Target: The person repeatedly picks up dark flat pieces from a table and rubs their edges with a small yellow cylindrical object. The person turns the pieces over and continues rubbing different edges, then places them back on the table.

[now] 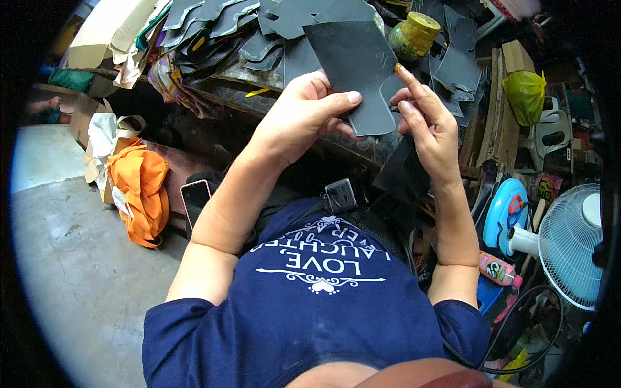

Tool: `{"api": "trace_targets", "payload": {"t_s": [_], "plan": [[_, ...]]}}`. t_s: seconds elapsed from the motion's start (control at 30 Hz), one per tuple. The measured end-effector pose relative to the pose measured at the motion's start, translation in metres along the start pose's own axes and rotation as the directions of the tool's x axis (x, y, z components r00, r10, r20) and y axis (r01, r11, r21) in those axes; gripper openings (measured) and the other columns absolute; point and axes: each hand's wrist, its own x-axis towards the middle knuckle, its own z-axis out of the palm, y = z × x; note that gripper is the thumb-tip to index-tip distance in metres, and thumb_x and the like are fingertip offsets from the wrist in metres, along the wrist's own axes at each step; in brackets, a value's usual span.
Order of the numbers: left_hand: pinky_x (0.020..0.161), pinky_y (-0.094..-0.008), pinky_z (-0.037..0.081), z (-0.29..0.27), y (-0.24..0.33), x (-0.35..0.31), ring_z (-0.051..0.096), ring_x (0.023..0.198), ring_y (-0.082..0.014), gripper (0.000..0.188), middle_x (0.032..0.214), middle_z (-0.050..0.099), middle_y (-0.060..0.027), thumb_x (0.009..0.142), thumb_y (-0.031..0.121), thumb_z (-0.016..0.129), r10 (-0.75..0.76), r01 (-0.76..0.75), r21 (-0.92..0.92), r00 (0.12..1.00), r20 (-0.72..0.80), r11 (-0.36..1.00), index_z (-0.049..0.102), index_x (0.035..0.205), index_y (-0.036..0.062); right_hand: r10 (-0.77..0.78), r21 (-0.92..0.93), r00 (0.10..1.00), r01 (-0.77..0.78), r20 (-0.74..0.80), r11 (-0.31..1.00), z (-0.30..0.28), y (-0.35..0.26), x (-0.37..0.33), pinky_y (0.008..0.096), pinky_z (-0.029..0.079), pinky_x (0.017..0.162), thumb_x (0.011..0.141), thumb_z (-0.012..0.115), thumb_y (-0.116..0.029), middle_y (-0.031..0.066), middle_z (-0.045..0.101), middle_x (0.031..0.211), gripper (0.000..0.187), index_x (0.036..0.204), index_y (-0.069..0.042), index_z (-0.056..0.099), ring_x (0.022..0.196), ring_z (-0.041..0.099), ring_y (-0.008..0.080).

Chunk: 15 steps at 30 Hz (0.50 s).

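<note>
My left hand (303,116) grips a black boot-shaped sheet piece (352,61), thumb on its upper face and fingers underneath. The piece is held up at a slant above the worktable, with a thin pale line along part of its edge. My right hand (432,126) is beside the right edge of the piece. Its index finger is stretched out, with a yellow-brown smear on the tip, and the other fingers are loosely bent and hold nothing. Just beyond that fingertip stands a yellow, smeared jar (415,35).
Stacks of black cut pieces (207,26) cover the table's far left, and more cut pieces (456,71) lie at the right. An orange cloth bag (139,187) is at the left by a phone (196,197). At the right are a white fan (572,242) and a yellow-green plastic bag (525,97).
</note>
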Motion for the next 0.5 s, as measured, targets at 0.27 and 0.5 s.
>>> {"api": "trace_targets", "payload": {"t_s": [0.27,0.5], "plan": [[0.065,-0.0212,0.059,-0.001,-0.004,0.004,0.068,0.085,-0.0128,0.027,0.101,0.068,-0.0102,0.093,0.013,0.064,0.026,-0.026,-0.001,0.999,0.046,1.0,0.059,0.114,-0.0033,-0.202,-0.105,0.977,0.209,0.075,0.972,0.003,0.001,0.004,0.0265,0.05,0.076,0.089,0.059,-0.002,0.0079,0.063,0.09,0.037,0.125,-0.006,0.065,0.081,0.062,0.0155],[0.065,-0.022,0.059,-0.005,-0.009,0.006,0.068,0.082,-0.012,0.024,0.102,0.068,-0.0101,0.093,0.011,0.063,0.095,-0.095,0.023,0.995,-0.008,0.995,0.059,0.113,-0.0023,-0.248,-0.073,0.962,0.257,0.116,0.963,-0.007,0.003,0.004,0.0282,0.051,0.081,0.084,0.058,0.004,0.0099,0.067,0.098,0.027,0.105,-0.003,0.072,0.089,0.065,0.0191]]}}
